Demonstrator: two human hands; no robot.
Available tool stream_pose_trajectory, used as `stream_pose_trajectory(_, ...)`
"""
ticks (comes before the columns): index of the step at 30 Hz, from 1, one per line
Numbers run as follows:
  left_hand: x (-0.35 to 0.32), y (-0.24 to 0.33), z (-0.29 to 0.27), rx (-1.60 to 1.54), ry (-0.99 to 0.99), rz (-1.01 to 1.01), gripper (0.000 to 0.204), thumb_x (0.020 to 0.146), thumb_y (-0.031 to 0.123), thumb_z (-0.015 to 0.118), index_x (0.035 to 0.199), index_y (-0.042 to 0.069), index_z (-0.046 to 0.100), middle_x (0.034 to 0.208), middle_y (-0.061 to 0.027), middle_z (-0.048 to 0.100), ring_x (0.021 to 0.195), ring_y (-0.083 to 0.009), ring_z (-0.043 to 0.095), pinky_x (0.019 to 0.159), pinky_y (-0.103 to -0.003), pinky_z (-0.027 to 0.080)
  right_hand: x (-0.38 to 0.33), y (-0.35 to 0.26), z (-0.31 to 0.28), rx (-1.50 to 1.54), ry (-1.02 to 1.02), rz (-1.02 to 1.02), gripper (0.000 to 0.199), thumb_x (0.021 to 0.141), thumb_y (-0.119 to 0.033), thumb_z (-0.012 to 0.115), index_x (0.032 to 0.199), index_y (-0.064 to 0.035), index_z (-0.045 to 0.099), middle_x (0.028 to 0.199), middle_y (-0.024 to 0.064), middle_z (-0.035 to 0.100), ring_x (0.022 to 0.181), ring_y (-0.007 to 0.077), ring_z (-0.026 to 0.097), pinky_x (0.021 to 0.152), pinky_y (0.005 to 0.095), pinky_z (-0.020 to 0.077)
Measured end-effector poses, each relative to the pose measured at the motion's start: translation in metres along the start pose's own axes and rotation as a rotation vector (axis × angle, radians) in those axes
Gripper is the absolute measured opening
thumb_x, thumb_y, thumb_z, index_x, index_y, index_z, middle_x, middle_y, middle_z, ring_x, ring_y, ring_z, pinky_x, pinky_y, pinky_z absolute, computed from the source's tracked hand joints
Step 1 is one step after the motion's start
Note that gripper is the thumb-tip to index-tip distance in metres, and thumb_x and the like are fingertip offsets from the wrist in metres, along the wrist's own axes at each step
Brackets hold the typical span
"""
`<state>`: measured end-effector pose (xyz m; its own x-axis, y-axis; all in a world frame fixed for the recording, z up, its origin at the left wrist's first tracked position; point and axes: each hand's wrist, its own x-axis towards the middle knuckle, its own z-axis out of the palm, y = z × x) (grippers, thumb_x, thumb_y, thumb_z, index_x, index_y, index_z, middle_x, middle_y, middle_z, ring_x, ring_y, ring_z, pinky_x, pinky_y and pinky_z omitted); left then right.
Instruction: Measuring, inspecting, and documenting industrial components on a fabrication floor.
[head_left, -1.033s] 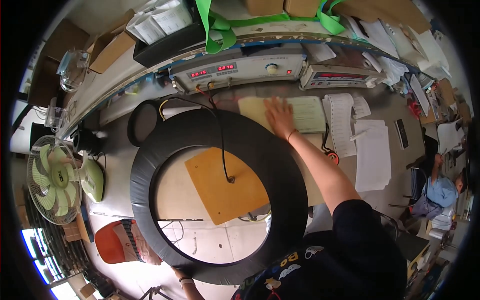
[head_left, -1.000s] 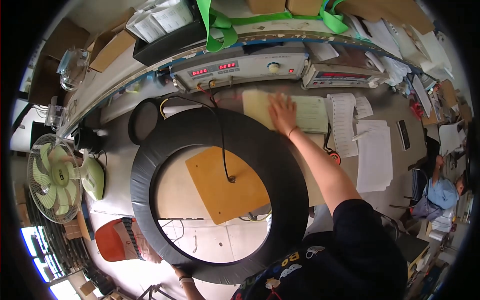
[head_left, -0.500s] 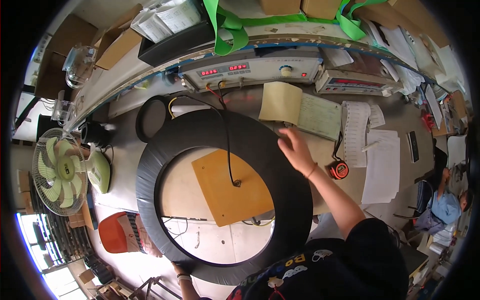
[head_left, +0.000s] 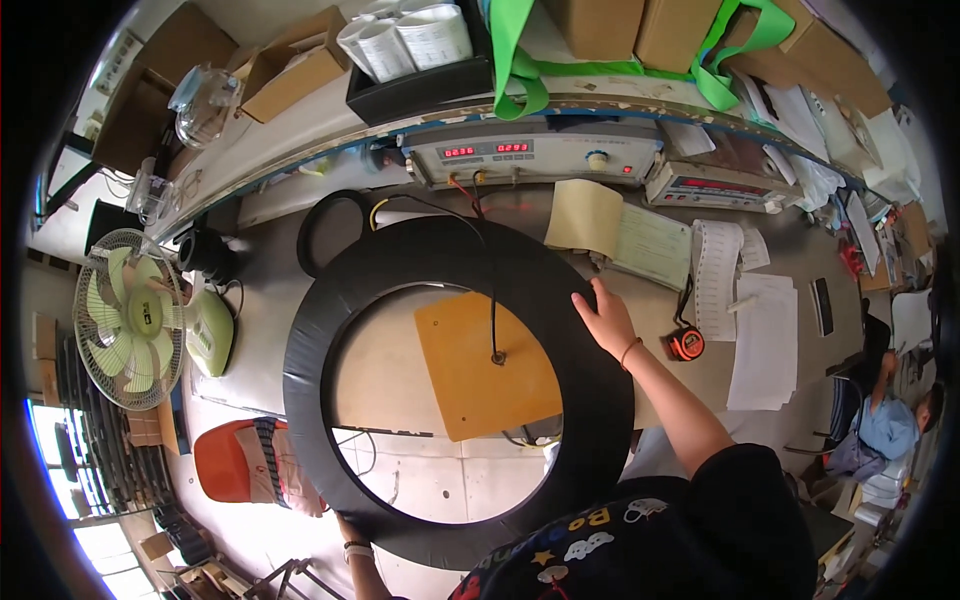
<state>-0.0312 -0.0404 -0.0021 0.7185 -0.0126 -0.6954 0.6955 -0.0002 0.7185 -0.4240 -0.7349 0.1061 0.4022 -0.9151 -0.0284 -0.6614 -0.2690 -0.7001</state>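
Note:
A big ring (head_left: pixel 312 375) wrapped in smooth black tape lies over the bench and reaches past its near edge. My left hand (head_left: pixel 345 528) grips its near-left rim; the fingers are mostly hidden under it. On the far right side, my right hand (head_left: pixel 608 320) holds the outer edge, with the thumb on top of the ring and the other fingers partly out of sight. Through the ring's opening shows a tan square board (head_left: pixel 480 390) with a hole, and a black cable (head_left: pixel 493 300) crosses over the ring and runs down into that hole.
Behind stands a bench meter (head_left: pixel 520 155) with red displays. A smaller black ring (head_left: pixel 308 235) lies far left. To the right are an open notepad (head_left: pixel 650 245), a tape measure (head_left: pixel 685 343) and paper sheets (head_left: pixel 763 350). A green fan (head_left: pixel 135 320) and red chair (head_left: pixel 222 462) stand left.
My right hand has come down and closed on the ring's right edge; its fingers were spread before. The whole view has shifted a little. My left hand stays at the near-left rim.

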Motion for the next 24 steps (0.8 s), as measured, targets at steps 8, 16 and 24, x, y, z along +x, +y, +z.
stream_pose_trajectory(8,0.028,-0.005,-0.025,0.212,-0.042,0.111,0.064,0.102,0.052,0.045,0.139,0.0,0.051,0.134,-0.013,0.058,0.121,-0.0292,0.056,0.107,-0.041,0.043,-0.007,-0.005,0.008,-0.124,0.002,0.009,0.057,0.098,-0.046,0.054,0.126,0.0038,0.051,0.098,0.0293,0.067,0.092,0.0464,0.065,0.079,0.0503,0.0525)
stream_pose_trajectory(16,-0.09,-0.002,0.144,0.853,0.149,0.86,0.034,0.097,0.014,0.054,0.124,-0.006,0.054,0.116,-0.0155,0.061,0.107,-0.0295,0.059,0.092,-0.04,0.048,-0.016,0.031,-0.007,0.468,-0.246,0.309,0.062,0.098,-0.053,0.055,0.114,0.0061,0.063,0.102,0.0126,0.07,0.092,0.0243,0.066,0.083,0.0331,0.0509)
stream_pose_trajectory(24,-0.181,-0.041,0.381,0.843,-0.388,0.617,0.043,0.105,0.028,0.048,0.14,0.004,0.042,0.109,-0.0194,0.067,0.087,-0.0335,0.068,0.073,-0.042,0.054,-0.102,0.038,0.002,0.452,-0.027,0.44,0.061,0.097,-0.055,0.056,0.066,-0.0035,0.052,0.064,-0.0018,0.048,0.063,0.0095,0.045,0.061,0.0296,0.0375)
